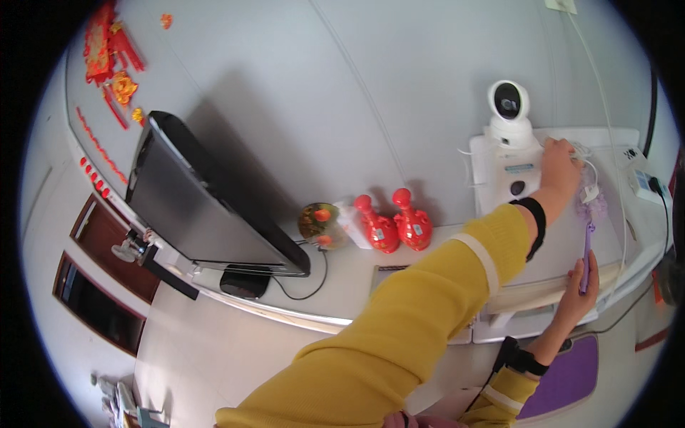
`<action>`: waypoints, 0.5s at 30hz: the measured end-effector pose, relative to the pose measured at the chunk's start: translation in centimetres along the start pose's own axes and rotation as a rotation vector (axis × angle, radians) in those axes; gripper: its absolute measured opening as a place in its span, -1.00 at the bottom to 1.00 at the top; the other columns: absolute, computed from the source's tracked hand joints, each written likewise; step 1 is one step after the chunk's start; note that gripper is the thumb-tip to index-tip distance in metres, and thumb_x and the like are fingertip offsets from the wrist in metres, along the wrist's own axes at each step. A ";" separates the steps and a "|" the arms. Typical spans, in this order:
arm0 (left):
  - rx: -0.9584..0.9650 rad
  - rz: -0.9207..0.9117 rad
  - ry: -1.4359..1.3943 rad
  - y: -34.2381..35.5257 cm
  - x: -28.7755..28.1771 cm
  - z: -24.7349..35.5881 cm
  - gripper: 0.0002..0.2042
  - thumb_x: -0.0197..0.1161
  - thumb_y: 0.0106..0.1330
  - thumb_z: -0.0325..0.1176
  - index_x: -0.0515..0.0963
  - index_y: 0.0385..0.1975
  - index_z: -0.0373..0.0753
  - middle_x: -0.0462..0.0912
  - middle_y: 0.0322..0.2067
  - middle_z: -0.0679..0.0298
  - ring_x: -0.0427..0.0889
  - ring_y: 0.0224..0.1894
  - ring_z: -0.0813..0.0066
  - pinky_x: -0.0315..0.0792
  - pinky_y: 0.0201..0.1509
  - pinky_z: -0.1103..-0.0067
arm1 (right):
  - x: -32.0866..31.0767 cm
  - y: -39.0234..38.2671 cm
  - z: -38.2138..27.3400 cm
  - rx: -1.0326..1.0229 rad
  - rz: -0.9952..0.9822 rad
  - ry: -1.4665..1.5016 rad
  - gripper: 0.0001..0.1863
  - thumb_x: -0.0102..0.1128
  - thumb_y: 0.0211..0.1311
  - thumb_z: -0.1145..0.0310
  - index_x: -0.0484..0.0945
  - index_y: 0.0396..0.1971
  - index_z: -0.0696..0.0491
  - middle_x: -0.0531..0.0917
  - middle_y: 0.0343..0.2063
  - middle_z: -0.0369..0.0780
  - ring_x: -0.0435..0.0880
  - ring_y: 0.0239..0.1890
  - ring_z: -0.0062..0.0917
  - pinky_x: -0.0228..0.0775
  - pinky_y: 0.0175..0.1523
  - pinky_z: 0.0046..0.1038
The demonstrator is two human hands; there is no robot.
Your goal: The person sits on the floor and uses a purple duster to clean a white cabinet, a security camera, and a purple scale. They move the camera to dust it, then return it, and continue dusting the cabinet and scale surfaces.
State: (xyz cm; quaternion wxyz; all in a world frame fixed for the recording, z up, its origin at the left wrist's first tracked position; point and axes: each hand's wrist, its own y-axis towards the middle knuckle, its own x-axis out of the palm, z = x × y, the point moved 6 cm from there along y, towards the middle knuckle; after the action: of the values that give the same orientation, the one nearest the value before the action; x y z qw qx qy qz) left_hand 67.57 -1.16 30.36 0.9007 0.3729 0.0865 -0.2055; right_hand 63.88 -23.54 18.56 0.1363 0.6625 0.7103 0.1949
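1. Yellow sleeve (pixel 371 335) on my left arm lies nearest, reaching across the surface (pixel 560 235) from its front edge.
2. My left hand (pixel 561 171) is near the back edge, beside the camera (pixel 508 114) and cables (pixel 582 151), fingers bent; I cannot tell whether they grip anything.
3. My right hand (pixel 579 292) is closed round the handle of the purple duster (pixel 587 246), by the front edge; its fluffy head points toward the back edge.
4. I judge the work midway: duster at the cables, which lie untidied; how much is finished doesn't show.
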 end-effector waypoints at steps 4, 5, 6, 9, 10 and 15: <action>0.113 -0.015 0.199 -0.6 -0.2 1.1 -0.76 0.36 0.05 -0.32 0.61 -0.29 -0.27 0.58 -0.18 0.00 0.54 -0.04 -0.04 0.44 0.07 0.24 | -1.8 -0.5 -0.8 0.189 -0.027 0.140 -0.71 0.26 0.32 0.38 0.64 0.00 0.14 0.68 -0.32 -0.33 0.59 -0.40 -0.69 0.41 -0.29 -0.66; 0.092 -0.016 0.173 -0.7 -0.3 0.9 -0.75 0.37 0.09 -0.28 0.63 -0.27 -0.26 0.59 -0.16 0.00 0.55 -0.03 -0.02 0.44 0.09 0.26 | -2.5 -0.7 -1.4 0.226 -0.083 0.172 -0.73 0.27 0.30 0.39 0.66 -0.05 0.15 0.68 -0.34 -0.32 0.59 -0.41 -0.68 0.42 -0.26 -0.65; 0.094 -0.032 0.200 -0.5 -0.3 0.7 -0.71 0.41 0.11 -0.23 0.65 -0.24 -0.25 0.60 -0.17 0.00 0.55 -0.02 0.00 0.44 0.09 0.27 | -3.3 -0.7 -1.6 0.323 -0.043 0.180 -0.75 0.27 0.27 0.41 0.67 -0.09 0.16 0.67 -0.37 -0.31 0.59 -0.43 -0.68 0.42 -0.27 -0.65; 0.122 -0.107 0.207 0.0 -0.3 0.9 -0.68 0.44 0.11 -0.17 0.65 -0.23 -0.23 0.59 -0.16 0.01 0.56 -0.04 0.04 0.44 0.07 0.31 | -5.4 -0.4 -4.5 0.278 0.063 0.146 -0.78 0.23 0.24 0.46 0.69 -0.15 0.18 0.66 -0.42 -0.30 0.59 -0.44 -0.70 0.41 -0.28 -0.63; 0.054 -0.112 0.172 -0.1 -0.5 0.7 -0.66 0.44 0.11 -0.16 0.64 -0.22 -0.24 0.57 -0.13 0.02 0.57 -0.05 0.05 0.45 0.08 0.33 | -6.0 -0.2 -5.7 0.241 0.123 0.099 -0.80 0.22 0.23 0.48 0.68 -0.18 0.20 0.65 -0.46 -0.31 0.59 -0.45 -0.69 0.41 -0.28 -0.63; 0.087 -0.219 0.295 -1.6 1.2 0.8 -0.66 0.43 0.11 -0.13 0.65 -0.24 -0.24 0.61 -0.17 0.01 0.56 -0.04 0.03 0.45 0.07 0.31 | -10.2 -0.3 -8.4 0.401 0.051 0.149 -0.84 0.23 0.24 0.45 0.68 -0.24 0.18 0.59 -0.55 -0.36 0.52 -0.55 -0.76 0.25 -0.45 -0.70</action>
State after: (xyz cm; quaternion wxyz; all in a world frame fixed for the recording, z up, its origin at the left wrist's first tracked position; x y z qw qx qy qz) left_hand 67.98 -3.16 29.51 0.8336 0.4258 0.2488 -0.2490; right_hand 60.70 -34.50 25.17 -0.0562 0.6778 0.7261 0.1012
